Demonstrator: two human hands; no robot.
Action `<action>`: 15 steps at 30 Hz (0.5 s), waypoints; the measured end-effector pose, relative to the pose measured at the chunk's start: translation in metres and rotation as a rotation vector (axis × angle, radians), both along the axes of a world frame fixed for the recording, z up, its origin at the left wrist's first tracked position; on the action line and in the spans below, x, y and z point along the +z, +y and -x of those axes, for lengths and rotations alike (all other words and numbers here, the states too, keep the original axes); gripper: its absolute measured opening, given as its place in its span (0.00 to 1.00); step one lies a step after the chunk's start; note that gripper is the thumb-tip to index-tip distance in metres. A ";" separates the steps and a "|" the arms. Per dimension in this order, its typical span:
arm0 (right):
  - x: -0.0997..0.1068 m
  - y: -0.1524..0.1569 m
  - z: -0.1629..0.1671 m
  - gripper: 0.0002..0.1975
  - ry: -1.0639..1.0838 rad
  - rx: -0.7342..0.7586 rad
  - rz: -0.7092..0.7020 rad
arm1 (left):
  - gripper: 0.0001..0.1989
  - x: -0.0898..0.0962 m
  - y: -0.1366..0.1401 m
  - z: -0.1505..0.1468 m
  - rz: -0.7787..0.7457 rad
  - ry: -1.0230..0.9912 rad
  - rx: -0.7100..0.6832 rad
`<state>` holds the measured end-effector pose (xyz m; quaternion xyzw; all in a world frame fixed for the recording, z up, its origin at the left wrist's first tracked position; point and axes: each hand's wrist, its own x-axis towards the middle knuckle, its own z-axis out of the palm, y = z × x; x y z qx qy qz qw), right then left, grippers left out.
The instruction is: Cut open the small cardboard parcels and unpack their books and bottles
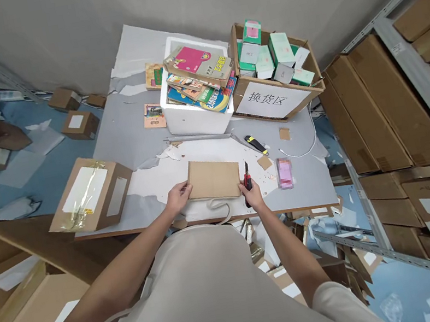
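Flat brown cardboard rectangle (215, 179), middle of the frame
Left fingers (183, 188) pinch its left edge; right fingers (253, 193) wrap tightly around a red-and-black cutter (247, 181).

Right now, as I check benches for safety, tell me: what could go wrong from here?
The red cutter in the right hand has its blade out beside the brown cardboard, so a slip might nick it or the hand. The books heaped above the white box's rim could perhaps slide off if bumped.
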<state>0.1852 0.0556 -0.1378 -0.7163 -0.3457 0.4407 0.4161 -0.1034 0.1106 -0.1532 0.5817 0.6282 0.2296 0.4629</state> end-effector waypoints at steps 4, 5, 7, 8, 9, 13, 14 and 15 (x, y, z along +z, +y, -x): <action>-0.010 -0.033 0.005 0.26 0.023 -0.030 0.035 | 0.40 -0.011 -0.016 0.015 0.033 -0.014 -0.106; -0.012 -0.040 0.007 0.27 0.026 -0.048 0.039 | 0.44 -0.015 -0.018 0.018 0.039 0.000 -0.147; -0.017 -0.050 0.012 0.28 0.000 -0.087 0.045 | 0.47 -0.024 -0.021 0.021 0.041 0.029 -0.216; -0.019 -0.052 0.016 0.28 -0.035 -0.102 0.048 | 0.46 -0.029 -0.021 0.021 0.041 0.029 -0.239; -0.020 -0.052 0.019 0.27 -0.078 -0.112 0.052 | 0.44 -0.033 -0.021 0.020 0.040 0.015 -0.251; -0.020 -0.044 0.030 0.20 -0.200 -0.126 0.053 | 0.35 -0.037 -0.019 0.014 0.018 -0.093 -0.213; -0.017 -0.041 0.030 0.19 -0.209 -0.129 0.045 | 0.34 -0.032 -0.018 0.014 0.006 -0.104 -0.196; -0.014 -0.037 0.030 0.18 -0.222 -0.132 0.034 | 0.32 -0.025 -0.017 0.014 -0.009 -0.103 -0.188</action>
